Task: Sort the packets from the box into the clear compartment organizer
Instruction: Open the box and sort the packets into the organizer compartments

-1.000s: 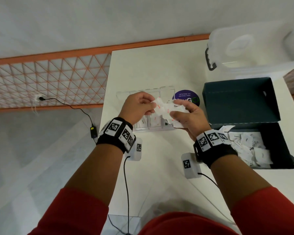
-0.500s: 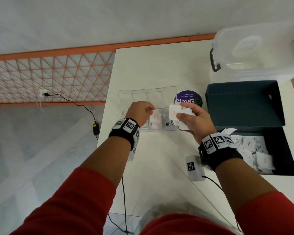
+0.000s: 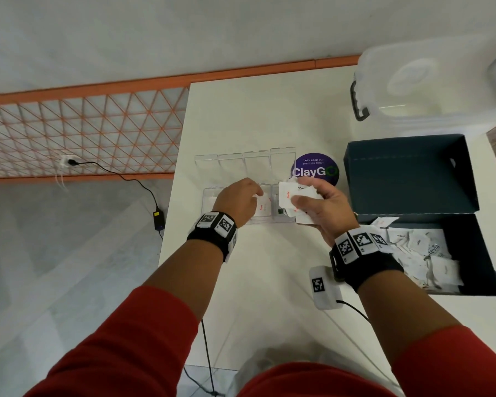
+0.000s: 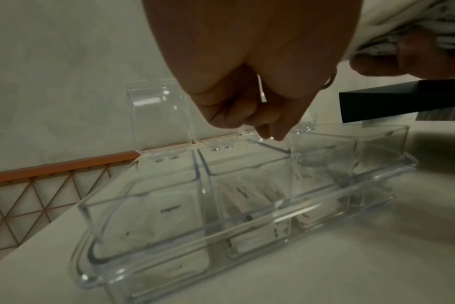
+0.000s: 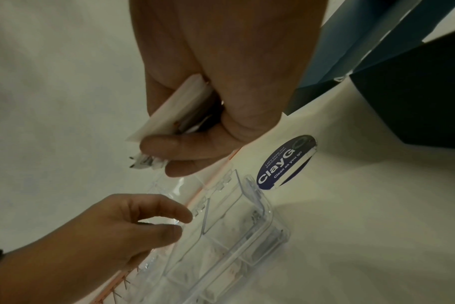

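Observation:
The clear compartment organizer point(image 3: 269, 221) lies on the white table with its lids point(image 3: 244, 163) tipped back; white packets sit in its compartments point(image 4: 169, 209). My left hand point(image 3: 252, 193) hovers over a middle compartment, fingers loosely curled with nothing in them point(image 5: 179, 222), just above a red-lettered packet point(image 3: 262, 207) lying inside. My right hand point(image 3: 304, 193) grips a bundle of white packets point(image 3: 288, 193) above the organizer's right end; the same packets point(image 5: 169, 115) show pinched under the thumb in the right wrist view. The dark box point(image 3: 484, 253) at the right holds several more packets point(image 3: 421, 247).
The box's open lid point(image 3: 407, 173) stands behind it. A purple ClayGo sticker point(image 3: 315, 167) is on the table beside the organizer. A clear lidded storage bin point(image 3: 427, 81) sits at the far right. The table's left edge point(image 3: 172, 210) drops to a floor with a cable.
My left hand took a packet from the right hand's bundle, carried it down to the organizer and let it go in a middle compartment. The right hand has kept its bundle.

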A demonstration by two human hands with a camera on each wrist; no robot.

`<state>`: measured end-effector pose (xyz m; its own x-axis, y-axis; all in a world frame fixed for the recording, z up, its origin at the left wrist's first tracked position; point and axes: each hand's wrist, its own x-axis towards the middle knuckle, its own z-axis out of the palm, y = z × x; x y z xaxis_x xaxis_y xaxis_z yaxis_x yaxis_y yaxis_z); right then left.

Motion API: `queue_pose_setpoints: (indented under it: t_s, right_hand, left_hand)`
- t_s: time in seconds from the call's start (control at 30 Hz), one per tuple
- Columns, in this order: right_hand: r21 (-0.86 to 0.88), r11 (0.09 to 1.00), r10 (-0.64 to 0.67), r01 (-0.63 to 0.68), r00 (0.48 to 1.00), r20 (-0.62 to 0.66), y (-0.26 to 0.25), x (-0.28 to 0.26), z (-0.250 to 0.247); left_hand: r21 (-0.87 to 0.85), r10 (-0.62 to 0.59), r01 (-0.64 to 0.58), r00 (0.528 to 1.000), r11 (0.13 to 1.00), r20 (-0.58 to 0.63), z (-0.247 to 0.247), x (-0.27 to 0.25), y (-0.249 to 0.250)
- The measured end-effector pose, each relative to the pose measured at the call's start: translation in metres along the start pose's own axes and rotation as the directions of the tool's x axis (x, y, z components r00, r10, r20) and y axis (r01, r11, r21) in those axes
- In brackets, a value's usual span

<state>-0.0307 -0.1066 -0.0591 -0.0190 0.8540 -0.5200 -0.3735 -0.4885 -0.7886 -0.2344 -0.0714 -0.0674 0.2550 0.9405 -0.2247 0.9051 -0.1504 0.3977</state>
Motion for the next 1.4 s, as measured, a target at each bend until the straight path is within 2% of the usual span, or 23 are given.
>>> queue_pose_setpoints:
  t_s: [0.1, 0.2, 0.27, 0.37, 0.57, 0.8, 0.97, 1.07, 1.13, 1.2, 1.3, 1.4]
  right_hand:
    - [-0.013, 1.000, 0.016, -0.016, 1.000, -0.007, 0.005, -0.001, 0.003]
    - [-0.022, 0.999, 0.031, -0.031, 0.999, -0.008, 0.009, -0.002, 0.004]
    - [-0.033, 0.999, 0.033, -0.033, 0.999, -0.008, 0.010, -0.002, 0.003]
    - [-0.026, 0.999, 0.020, -0.020, 1.000, -0.003, 0.008, -0.001, 0.001]
    - [-0.022, 1.000, 0.007, -0.007, 1.000, -0.002, 0.007, 0.000, 0.000]
    - [-0.035, 0.999, 0.017, -0.016, 1.000, 0.019, 0.009, 0.000, 0.002]
    - [-0.029, 1.000, 0.001, -0.001, 1.000, 0.023, 0.007, 0.001, 0.000]
    - [-0.050, 0.999, 0.002, -0.001, 1.000, 0.023, 0.007, 0.001, 0.002]
    - [-0.064, 0.998, 0.000, 0.002, 1.000, 0.028, 0.008, 0.002, 0.002]
    - [-0.070, 0.998, -0.008, 0.010, 0.999, 0.032, 0.009, 0.003, 0.003]
    - [-0.081, 0.997, -0.015, 0.019, 0.999, 0.051, 0.011, 0.003, 0.005]
    - [-0.106, 0.994, -0.023, 0.030, 0.997, 0.068, 0.012, 0.002, 0.009]
  left_hand:
    - [-0.008, -0.041, 0.041, 0.997, 0.999, 0.060, -0.003, 0.000, 0.003]
    - [0.120, -0.047, 0.022, 0.976, 0.993, 0.214, 0.001, 0.003, 0.010]
    - [0.190, -0.043, -0.008, 0.964, 0.982, 0.263, 0.004, 0.006, 0.013]
    - [0.202, -0.038, -0.016, 0.964, 0.979, 0.263, 0.003, 0.010, 0.014]
    - [0.104, -0.056, 0.035, 0.976, 0.994, 0.210, -0.001, 0.013, 0.012]
    - [0.146, -0.057, 0.018, 0.961, 0.989, 0.271, 0.005, 0.015, 0.013]
    - [0.045, -0.074, 0.065, 0.968, 0.997, 0.242, 0.002, 0.017, 0.007]
    - [-0.059, -0.069, 0.077, 0.988, 0.995, 0.136, -0.005, 0.012, 0.005]
    - [-0.191, -0.079, 0.081, 0.997, 0.978, 0.019, -0.013, 0.008, 0.006]
    - [-0.391, -0.100, 0.075, 0.994, 0.917, -0.043, -0.022, 0.002, 0.011]
    - [-0.613, -0.076, 0.093, 0.996, 0.785, 0.054, -0.033, -0.005, 0.023]
    - [-0.650, -0.063, 0.118, 0.992, 0.751, 0.108, -0.034, -0.005, 0.028]
